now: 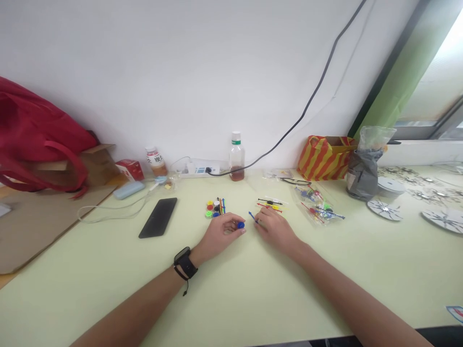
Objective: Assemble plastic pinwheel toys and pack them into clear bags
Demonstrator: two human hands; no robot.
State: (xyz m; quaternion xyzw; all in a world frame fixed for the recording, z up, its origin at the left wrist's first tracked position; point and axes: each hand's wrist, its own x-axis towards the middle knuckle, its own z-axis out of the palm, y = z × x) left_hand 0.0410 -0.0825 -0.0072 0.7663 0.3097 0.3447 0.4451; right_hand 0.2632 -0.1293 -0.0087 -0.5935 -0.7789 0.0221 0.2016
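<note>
My left hand pinches a small round blue plastic piece between thumb and fingers, just above the table. Close by on the right, my right hand has its fingers closed on a thin blue plastic arrow, whose tip points up and left. Behind my left hand lie several small round pieces in red, yellow, green, white, black and blue, with thin coloured arrows beside them. Beyond my right hand lie more arrows, among them a black arrow and a red arrow.
A black phone lies at left, near a white cable. Clear bags of coloured parts lie at right. Along the wall stand a drink bottle, a power strip and a striped bag. Round patterned discs lie far right.
</note>
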